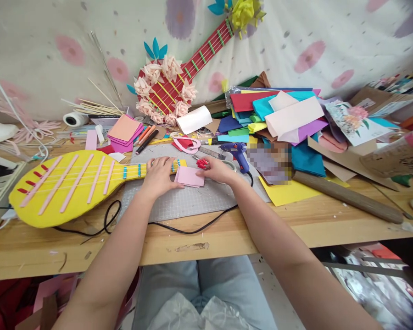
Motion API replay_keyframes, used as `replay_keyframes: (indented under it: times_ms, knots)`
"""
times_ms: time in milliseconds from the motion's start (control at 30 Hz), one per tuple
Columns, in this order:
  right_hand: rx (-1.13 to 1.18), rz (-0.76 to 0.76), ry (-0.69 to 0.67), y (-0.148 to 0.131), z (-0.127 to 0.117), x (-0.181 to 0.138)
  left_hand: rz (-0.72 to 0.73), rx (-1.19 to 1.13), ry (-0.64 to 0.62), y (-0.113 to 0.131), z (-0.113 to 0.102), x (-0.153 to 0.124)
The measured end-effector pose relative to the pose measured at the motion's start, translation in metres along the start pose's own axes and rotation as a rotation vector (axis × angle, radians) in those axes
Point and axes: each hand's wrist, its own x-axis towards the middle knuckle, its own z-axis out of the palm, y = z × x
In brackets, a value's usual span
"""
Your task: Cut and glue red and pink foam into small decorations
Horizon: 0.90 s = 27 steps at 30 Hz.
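Observation:
A small stack of light pink paper [190, 177] lies on the grey cutting mat [206, 200], between my hands. My left hand [160, 174] rests with its fingers spread over the neck of a yellow paper lute [69, 188], its thumb touching the paper's left edge. On the other side, my right hand [215, 170] pinches the paper's right edge. A red-handled tool [202, 163] shows at its fingertips; its kind is not clear. The lute has pink strips, white strings and blue bands on its neck.
A blue glue gun [239, 156] stands right of my hands, its black cord [192, 231] crossing the table's front. Behind lean a red flower-covered paper instrument [168, 91] and piled coloured paper [292, 114]. A brown stick [347, 197] lies at the right, orange-pink sheets [124, 130] at back left.

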Motion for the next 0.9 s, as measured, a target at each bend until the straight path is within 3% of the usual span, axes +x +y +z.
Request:
replay_keyframes:
  times_ms: [200, 367, 467, 567, 733, 900]
  knots:
    - [-0.109, -0.096, -0.235, -0.004, -0.009, -0.004, 0.041, -0.033, -0.076, -0.033, -0.005, 0.009]
    - [-0.171, -0.087, -0.347, -0.011, -0.011, -0.006, -0.077, 0.002, -0.025, -0.049, -0.029, 0.005]
    - [0.037, -0.121, -0.269, -0.009, -0.011, -0.002, -0.069, 0.044, -0.054, -0.04, -0.04, 0.0]
    - [0.126, -0.106, -0.086, -0.001, -0.011, 0.003, -0.037, 0.017, -0.099, -0.027, -0.041, -0.003]
    - [-0.116, -0.026, 0.167, 0.003, -0.004, 0.012, -0.03, -0.011, -0.064, -0.02, -0.035, -0.006]
    - [-0.341, -0.004, 0.179, -0.013, 0.021, 0.022, -0.025, 0.021, -0.079, -0.023, -0.027, -0.004]
